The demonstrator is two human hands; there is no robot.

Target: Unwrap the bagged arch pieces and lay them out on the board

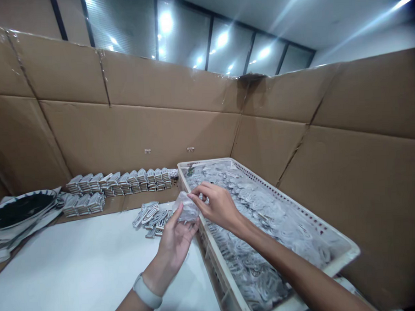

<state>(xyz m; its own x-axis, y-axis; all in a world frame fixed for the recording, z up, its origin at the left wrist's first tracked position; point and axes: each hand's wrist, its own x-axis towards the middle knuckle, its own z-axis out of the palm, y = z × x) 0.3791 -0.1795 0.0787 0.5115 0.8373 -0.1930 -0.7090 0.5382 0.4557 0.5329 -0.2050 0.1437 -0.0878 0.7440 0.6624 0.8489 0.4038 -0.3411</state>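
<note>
A crumpled clear plastic bag [188, 207] is held between both hands, over the near left rim of the white crate. My left hand [178, 237], with a pale band on its wrist, grips the bag from below with thumb and fingers. From the right, my right hand [216, 205] pinches the bag's upper edge between thumb and fingertips. What lies inside the bag, if anything, I cannot make out. Just left of the hands, a loose pile of small flat pieces [150, 217] with grey and white markings rests on the white table [78, 266].
A long white plastic crate [212, 260] full of small plastic-wrapped pieces [258, 208] stands on the right. Neat stacks of flat pieces [126, 182] line the back. At far left sits a round dark-centred dish [22, 209]. Tall cardboard walls [151, 126] enclose the back and right.
</note>
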